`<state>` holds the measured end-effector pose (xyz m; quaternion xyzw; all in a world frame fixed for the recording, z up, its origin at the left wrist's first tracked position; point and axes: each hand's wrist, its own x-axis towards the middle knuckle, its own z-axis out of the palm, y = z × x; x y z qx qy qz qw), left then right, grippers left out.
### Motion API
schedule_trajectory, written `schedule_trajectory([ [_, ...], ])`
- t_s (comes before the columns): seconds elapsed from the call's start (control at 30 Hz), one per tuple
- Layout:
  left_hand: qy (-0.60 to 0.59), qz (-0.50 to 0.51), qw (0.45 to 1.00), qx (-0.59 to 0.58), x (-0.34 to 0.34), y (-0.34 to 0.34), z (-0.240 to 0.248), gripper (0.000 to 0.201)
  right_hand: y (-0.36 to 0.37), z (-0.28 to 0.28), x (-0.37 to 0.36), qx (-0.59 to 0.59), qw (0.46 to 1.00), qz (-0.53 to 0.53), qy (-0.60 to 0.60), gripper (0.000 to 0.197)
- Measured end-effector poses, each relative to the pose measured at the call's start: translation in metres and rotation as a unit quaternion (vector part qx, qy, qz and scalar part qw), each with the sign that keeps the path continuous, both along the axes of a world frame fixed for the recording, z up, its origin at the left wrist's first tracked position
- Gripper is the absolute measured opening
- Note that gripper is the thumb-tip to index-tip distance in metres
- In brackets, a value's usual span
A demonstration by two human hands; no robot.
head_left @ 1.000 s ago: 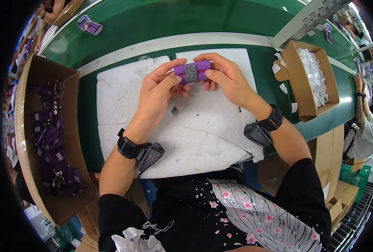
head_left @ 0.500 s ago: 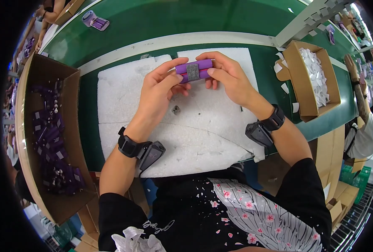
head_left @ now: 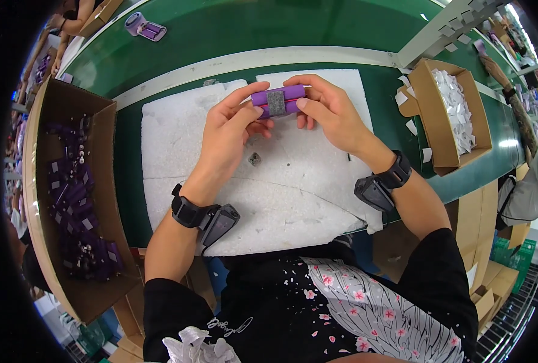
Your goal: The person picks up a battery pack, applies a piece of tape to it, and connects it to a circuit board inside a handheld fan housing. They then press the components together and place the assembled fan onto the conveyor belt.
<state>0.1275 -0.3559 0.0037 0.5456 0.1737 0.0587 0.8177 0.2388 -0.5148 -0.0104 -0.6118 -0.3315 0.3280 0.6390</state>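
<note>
Between my two hands is a purple battery pack [head_left: 292, 92] of two cylinders side by side, with a grey felt strip [head_left: 275, 103] across its middle and a red line, perhaps a wire, between the cylinders. My left hand [head_left: 226, 130] grips its left end, thumb on the near cylinder. At the right end, the thumb and fingers of my right hand [head_left: 335, 118] pinch it. The pack is held above a white foam board [head_left: 269, 199]. A small dark grey piece [head_left: 254, 159] lies on the foam below my left fingers.
A cardboard box [head_left: 108, 157] of purple packs stands at the left. Another box [head_left: 433, 115] holds white slips, some loose beside it. Beyond a pale rail [head_left: 220, 65], a purple piece [head_left: 152, 31] lies on the green surface [head_left: 269, 27]. A co-worker's arm [head_left: 523, 121] reaches in at far right.
The pack and my hands have barely shifted. On the green surface beyond the rail, the purple piece has moved slightly right. The co-worker's arm at right has reached farther up.
</note>
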Motion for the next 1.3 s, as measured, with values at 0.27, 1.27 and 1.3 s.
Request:
schedule_trajectory([
  [0.27, -0.003, 0.004, 1.000, -0.001, 0.000, 0.002, -0.002, 0.036, 0.001, -0.002, 0.001, -0.005, 1.000, 0.000, -0.005, 0.030],
  [1.27, -0.011, 0.107, 0.970, -0.220, 0.000, 0.011, 0.001, 0.044, 0.001, -0.001, 0.003, -0.014, 1.000, 0.012, -0.017, 0.029],
  [1.3, -0.014, 0.105, 0.970, -0.218, 0.000, 0.011, 0.001, 0.043, 0.001, -0.001, 0.003, -0.014, 1.000, 0.012, -0.017, 0.029],
])
